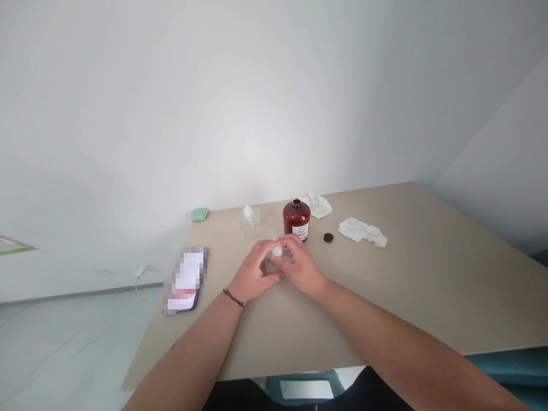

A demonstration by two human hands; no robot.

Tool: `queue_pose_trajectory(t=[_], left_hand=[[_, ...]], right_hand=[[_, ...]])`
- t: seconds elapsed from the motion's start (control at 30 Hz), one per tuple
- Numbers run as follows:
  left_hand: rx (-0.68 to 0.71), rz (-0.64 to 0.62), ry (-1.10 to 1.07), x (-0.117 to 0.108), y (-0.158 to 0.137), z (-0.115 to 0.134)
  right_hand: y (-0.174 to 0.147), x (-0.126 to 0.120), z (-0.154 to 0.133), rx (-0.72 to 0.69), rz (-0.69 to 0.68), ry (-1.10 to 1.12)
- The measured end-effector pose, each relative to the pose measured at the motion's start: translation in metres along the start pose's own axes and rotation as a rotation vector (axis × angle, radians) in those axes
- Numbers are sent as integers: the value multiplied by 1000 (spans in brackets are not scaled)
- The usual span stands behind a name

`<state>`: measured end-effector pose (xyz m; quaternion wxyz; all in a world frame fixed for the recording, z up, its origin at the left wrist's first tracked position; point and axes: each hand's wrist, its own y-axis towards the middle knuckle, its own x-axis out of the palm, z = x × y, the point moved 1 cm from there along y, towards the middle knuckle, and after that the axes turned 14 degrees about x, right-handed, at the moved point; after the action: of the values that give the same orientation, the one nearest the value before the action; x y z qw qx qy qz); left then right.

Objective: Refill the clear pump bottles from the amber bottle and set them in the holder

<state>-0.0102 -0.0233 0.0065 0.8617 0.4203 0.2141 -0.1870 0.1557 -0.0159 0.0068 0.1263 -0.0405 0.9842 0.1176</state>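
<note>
Both of my hands meet over a small clear square bottle (270, 266) on the table, near its middle. My left hand (252, 273) wraps around the bottle's left side. The fingers of my right hand (302, 266) close around its whitish translucent top (277, 251). Parts of the bottle are hidden behind my fingers. Just beyond my right hand stands a dark red-brown round bottle (296, 216) with a white label, upright and uncapped. A small black cap (328, 237) lies to its right.
Further back is another clear container (257, 220) with a white nozzle top (248, 212). A green case (199, 214) sits at the back left corner, a phone (186, 279) at the left edge. Crumpled tissues (363, 232) (319, 205) lie right of the round bottle. A wall borders the table (406, 274).
</note>
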Motion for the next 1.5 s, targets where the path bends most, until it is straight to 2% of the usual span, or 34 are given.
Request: queue_pose_trajectory(t=[0.17, 0.3, 0.43, 0.53, 0.67, 0.97, 1.1, 1.2, 1.33, 1.5], left_hand=[[-8, 7, -10, 1, -1, -1], [-78, 18, -81, 4, -8, -8], [-178, 99, -269, 7, -14, -17], [-229, 111, -354, 8, -14, -20], [-299, 67, -406, 6, -10, -18], [-306, 40, -314, 4, -5, -10], [-289, 50, -331, 4, -4, -10], [-293, 59, -367, 3, -5, -13], [-241, 37, -443, 2, -7, -14], [-262, 71, -391, 4, -7, -10]], right_hand=[[0, 5, 1, 20, 76, -20], [1, -1, 3, 14, -23, 41], [5, -10, 10, -23, -125, 133], [6, -13, 14, -11, -151, 155], [4, -12, 11, 14, -150, 109], [0, -7, -3, -49, -18, -148], [-1, -5, -1, -45, 26, -177], [0, -8, -1, -3, -33, -161], [0, -15, 0, -15, -189, -108], [1, -14, 3, -14, -144, -134]])
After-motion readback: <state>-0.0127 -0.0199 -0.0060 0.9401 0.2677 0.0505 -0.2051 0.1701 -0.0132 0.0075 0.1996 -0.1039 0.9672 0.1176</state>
